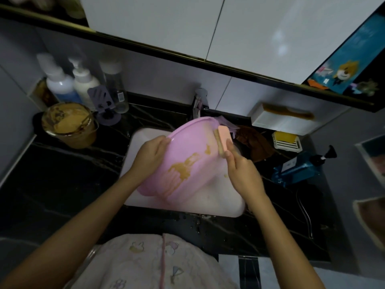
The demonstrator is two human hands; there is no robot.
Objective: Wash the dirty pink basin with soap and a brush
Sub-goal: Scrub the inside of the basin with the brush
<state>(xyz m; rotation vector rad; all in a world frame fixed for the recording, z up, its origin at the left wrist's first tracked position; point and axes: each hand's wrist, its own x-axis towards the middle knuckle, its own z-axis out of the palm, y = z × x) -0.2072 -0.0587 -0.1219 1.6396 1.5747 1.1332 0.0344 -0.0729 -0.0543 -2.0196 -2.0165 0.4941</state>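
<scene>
The pink basin (pixel 187 142) is tilted over the white sink (pixel 220 203), its inside streaked with brown-yellow smears near the bottom and right wall. My left hand (pixel 151 154) grips the basin's left rim. My right hand (pixel 242 171) holds a pink-backed brush (pixel 223 140) whose bristles press against the basin's upper right inner wall. A yellow soap bar (pixel 284 137) lies in a white dish on the counter to the right.
A faucet (pixel 199 103) stands behind the sink. A jar of brown paste (pixel 68 124) and bottles (pixel 68 84) sit at the left. A blue pump bottle (pixel 302 167) and brown cloth (pixel 255 142) lie right. Black marble counter (pixel 62 180) surrounds the sink.
</scene>
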